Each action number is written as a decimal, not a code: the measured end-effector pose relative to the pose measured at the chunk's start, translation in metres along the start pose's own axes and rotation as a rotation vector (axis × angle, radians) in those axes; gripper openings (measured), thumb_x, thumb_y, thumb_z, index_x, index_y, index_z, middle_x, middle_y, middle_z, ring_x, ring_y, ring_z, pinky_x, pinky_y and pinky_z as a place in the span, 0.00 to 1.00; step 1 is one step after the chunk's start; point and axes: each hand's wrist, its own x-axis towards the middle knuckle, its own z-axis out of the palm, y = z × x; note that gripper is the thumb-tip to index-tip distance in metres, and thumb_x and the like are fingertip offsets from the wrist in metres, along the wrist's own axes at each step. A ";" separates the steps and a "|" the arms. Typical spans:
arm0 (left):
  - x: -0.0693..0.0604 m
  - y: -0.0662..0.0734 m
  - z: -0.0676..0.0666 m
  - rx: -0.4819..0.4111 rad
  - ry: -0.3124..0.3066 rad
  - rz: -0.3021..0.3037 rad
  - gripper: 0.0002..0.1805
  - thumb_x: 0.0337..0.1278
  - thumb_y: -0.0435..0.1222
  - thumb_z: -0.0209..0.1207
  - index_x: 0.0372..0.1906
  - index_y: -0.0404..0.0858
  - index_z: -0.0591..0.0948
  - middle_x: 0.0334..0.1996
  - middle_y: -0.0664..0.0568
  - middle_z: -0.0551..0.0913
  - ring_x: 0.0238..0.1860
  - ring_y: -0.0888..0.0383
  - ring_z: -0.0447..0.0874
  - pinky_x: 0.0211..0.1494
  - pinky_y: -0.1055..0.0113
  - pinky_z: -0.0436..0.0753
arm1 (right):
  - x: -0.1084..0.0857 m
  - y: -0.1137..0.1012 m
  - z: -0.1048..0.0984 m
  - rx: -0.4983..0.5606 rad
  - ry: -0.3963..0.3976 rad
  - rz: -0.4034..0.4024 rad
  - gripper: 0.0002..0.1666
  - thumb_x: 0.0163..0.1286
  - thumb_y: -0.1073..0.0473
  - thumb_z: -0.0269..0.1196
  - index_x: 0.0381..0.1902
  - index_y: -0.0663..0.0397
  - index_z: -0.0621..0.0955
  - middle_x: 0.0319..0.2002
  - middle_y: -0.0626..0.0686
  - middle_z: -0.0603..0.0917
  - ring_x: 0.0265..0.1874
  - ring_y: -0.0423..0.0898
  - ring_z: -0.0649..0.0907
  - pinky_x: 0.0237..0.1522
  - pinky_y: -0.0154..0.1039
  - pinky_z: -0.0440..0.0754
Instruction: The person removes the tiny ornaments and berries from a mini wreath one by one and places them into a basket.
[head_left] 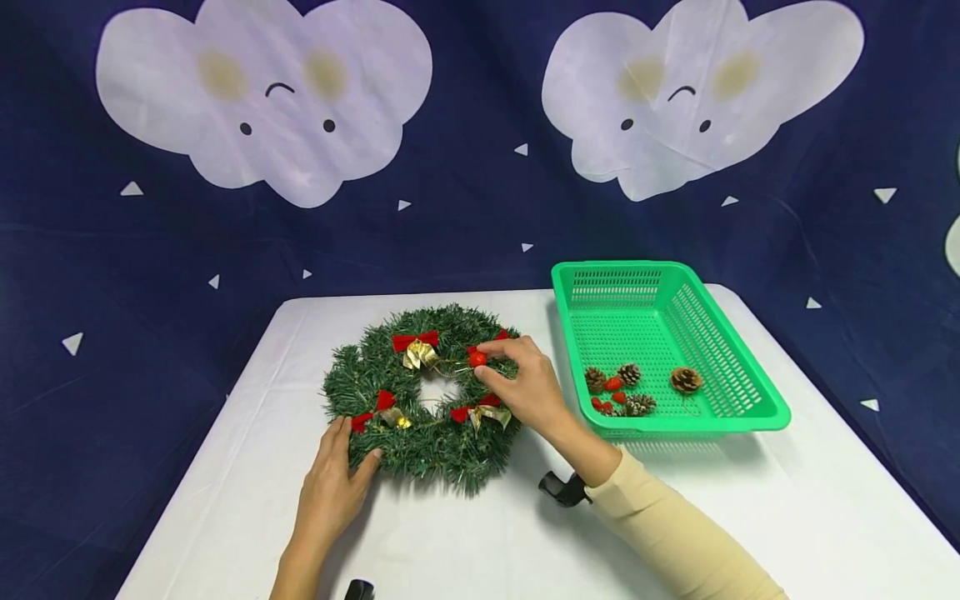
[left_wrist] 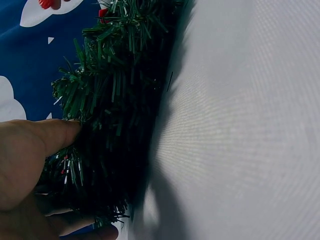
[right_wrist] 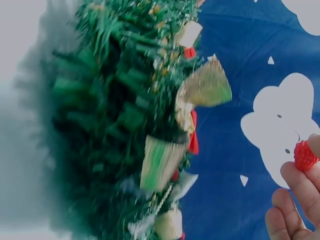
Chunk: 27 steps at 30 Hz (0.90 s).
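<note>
A green Christmas wreath (head_left: pixel 450 458) lies flat on the white table, dressed with red-and-gold bows (head_left: pixel 417 346). At its near left edge my left hand (head_left: pixel 330 483) grips the wreath, thumb and fingers apart on the greenery; the left wrist view shows the thumb (left_wrist: pixel 55 136) against the needles. My right hand (head_left: pixel 528 387) is over the wreath's right side, pinching a red berry ornament (head_left: pixel 477 358) between thumb and fingertips. In the right wrist view the bumpy berry ornament (right_wrist: pixel 304 156) is held above the wreath, whose greenery (right_wrist: pixel 110 115) is blurred there.
A green plastic basket (head_left: pixel 738 350) stands right of the wreath. Inside it are several pine cones (head_left: pixel 686 380) and red berry ornaments (head_left: pixel 614 383). The white table (head_left: pixel 465 550) meets a dark blue cloud-patterned curtain (head_left: pixel 480 217) behind.
</note>
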 end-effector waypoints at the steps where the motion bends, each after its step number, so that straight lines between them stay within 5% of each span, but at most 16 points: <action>1: 0.000 0.000 0.000 0.000 -0.003 -0.003 0.40 0.65 0.48 0.53 0.72 0.30 0.54 0.73 0.36 0.53 0.69 0.34 0.58 0.64 0.38 0.66 | -0.001 0.002 -0.003 -0.004 0.003 0.013 0.16 0.59 0.59 0.68 0.46 0.50 0.83 0.40 0.51 0.85 0.42 0.51 0.79 0.43 0.52 0.78; 11: 0.000 0.000 0.000 0.001 -0.008 -0.006 0.40 0.65 0.48 0.53 0.72 0.30 0.54 0.73 0.36 0.52 0.69 0.35 0.57 0.64 0.38 0.66 | -0.007 0.014 -0.035 -0.029 0.010 0.130 0.18 0.60 0.55 0.68 0.48 0.49 0.83 0.46 0.53 0.84 0.49 0.51 0.79 0.52 0.51 0.76; 20: 0.001 0.000 -0.001 0.000 -0.002 0.001 0.40 0.64 0.47 0.54 0.72 0.30 0.54 0.72 0.36 0.53 0.69 0.34 0.58 0.64 0.37 0.66 | -0.008 0.025 -0.057 -0.043 0.047 0.193 0.18 0.60 0.53 0.67 0.49 0.50 0.83 0.46 0.54 0.83 0.48 0.50 0.78 0.50 0.45 0.74; 27: 0.001 -0.001 0.000 0.005 -0.002 0.007 0.40 0.65 0.48 0.53 0.72 0.30 0.54 0.72 0.36 0.53 0.69 0.34 0.58 0.64 0.38 0.67 | -0.009 0.035 -0.072 -0.058 0.074 0.204 0.19 0.61 0.54 0.67 0.49 0.51 0.82 0.47 0.56 0.83 0.49 0.54 0.79 0.48 0.50 0.76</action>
